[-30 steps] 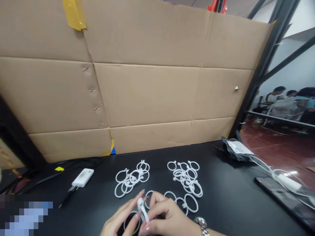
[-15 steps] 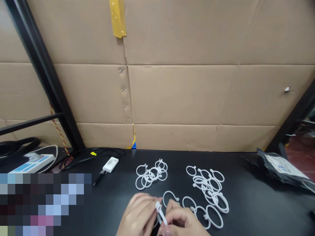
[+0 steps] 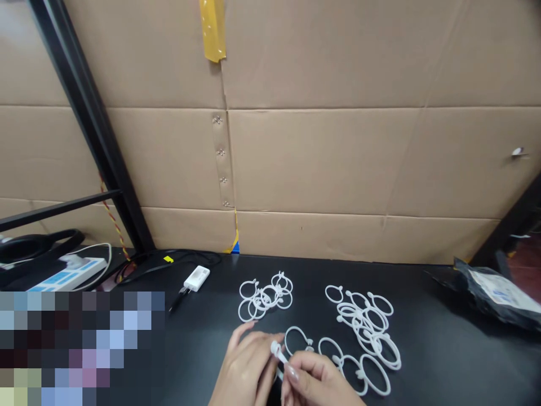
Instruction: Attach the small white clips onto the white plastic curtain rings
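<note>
Low in the middle of the head view, my right hand (image 3: 319, 380) pinches a white plastic ring (image 3: 279, 351) between thumb and fingers. The ring's knobbed end sticks up past the thumb. My left hand (image 3: 247, 366) is curled against the same ring from the left, its fingertips partly hidden. Close beyond my hands lies a loose white ring (image 3: 296, 327). Further back is a small cluster of similar rings (image 3: 247, 318). A larger pile of rings (image 3: 363, 332) spreads out to the right, some overlapping.
A white plug adapter (image 3: 196, 278) with a black cord lies left of the rings. A power strip (image 3: 70, 274) and cables sit at the far left. On the right is a black plastic bag (image 3: 477, 290) with a label. A cardboard wall (image 3: 304, 163) stands behind the black table.
The view has shifted, so the scene sits slightly further right. My right thumb has moved up along the ring, nearer its knobbed end. The loose rings stay where they lay.
</note>
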`<state>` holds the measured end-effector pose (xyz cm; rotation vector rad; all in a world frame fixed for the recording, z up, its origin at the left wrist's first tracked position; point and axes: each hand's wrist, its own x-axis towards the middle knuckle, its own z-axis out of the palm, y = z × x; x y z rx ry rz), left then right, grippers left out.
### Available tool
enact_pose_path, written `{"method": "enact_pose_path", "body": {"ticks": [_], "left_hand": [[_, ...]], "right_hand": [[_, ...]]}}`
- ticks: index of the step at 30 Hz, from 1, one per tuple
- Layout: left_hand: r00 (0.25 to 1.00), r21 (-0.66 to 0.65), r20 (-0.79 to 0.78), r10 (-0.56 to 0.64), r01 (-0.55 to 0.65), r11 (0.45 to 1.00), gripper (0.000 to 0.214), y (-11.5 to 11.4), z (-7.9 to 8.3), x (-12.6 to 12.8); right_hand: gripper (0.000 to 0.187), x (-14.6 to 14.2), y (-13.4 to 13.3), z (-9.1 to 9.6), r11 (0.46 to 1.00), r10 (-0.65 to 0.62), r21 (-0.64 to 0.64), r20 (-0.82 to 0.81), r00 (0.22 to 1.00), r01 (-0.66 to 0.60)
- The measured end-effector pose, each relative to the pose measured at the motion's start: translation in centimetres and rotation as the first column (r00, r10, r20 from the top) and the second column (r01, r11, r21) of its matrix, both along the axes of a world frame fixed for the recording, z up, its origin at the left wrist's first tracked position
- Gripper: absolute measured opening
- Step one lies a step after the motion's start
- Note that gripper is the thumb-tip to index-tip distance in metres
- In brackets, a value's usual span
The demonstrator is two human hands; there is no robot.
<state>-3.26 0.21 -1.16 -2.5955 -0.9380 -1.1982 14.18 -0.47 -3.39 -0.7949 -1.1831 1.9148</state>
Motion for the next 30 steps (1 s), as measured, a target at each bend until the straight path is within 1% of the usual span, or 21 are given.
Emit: {"method": "enact_pose_path", "body": {"ticks": [2, 5, 9, 12, 17, 19, 24, 26, 30], "left_hand": [[1.0, 0.036, -0.025, -0.003, 0.004, 0.999, 0.033, 0.1, -0.1, 0.0], [0.999, 0.065, -0.042, -0.018, 0.021, 0.998, 0.038, 0.2, 0.0, 0.0], [0.996, 0.084, -0.059, -0.061, 0.066, 0.994, 0.04, 0.2, 0.4, 0.2], [0.995, 0.099, -0.072, -0.068, 0.075, 0.992, 0.041, 0.2, 0.7, 0.3], [0.996, 0.107, -0.043, -0.083, 0.087, 0.99, 0.039, 0.1, 0.6, 0.5], [0.996, 0.129, -0.033, -0.087, 0.091, 0.987, 0.035, 0.0, 0.4, 0.6], [0.997, 0.21, -0.037, -0.073, 0.079, 0.974, 0.027, 0.3, 0.0, 0.7], [0.996, 0.191, -0.035, -0.087, 0.092, 0.977, 0.027, 0.4, 0.0, 0.7], [0.996, 0.032, -0.024, -0.088, 0.089, 0.996, 0.032, 0.3, 0.1, 0.4]], "right_hand": [[0.045, 0.0, 0.1, -0.2, 1.0, -0.029, -0.011, 0.01, 1.0, 0.029], [0.046, 0.0, 0.2, -0.3, 0.998, -0.065, -0.017, -0.034, 0.997, 0.064], [0.045, 0.0, 0.2, -0.3, 0.998, -0.059, -0.019, -0.068, 0.996, 0.058], [0.044, 0.0, 0.1, -0.2, 0.998, -0.065, -0.028, -0.069, 0.995, 0.063], [0.044, 0.2, 0.1, 0.2, 0.998, -0.064, -0.026, -0.059, 0.996, 0.062], [0.045, 0.4, 0.0, 0.5, 0.998, -0.059, -0.002, -0.027, 0.998, 0.059], [0.05, 0.5, -0.2, 1.3, 0.998, -0.055, 0.049, 0.131, 0.99, 0.049], [0.051, 0.4, 0.0, 1.1, 0.997, -0.069, 0.051, 0.147, 0.987, 0.062], [0.053, 0.2, 0.4, 0.3, 0.996, -0.09, 0.024, 0.125, 0.988, 0.088]]}}
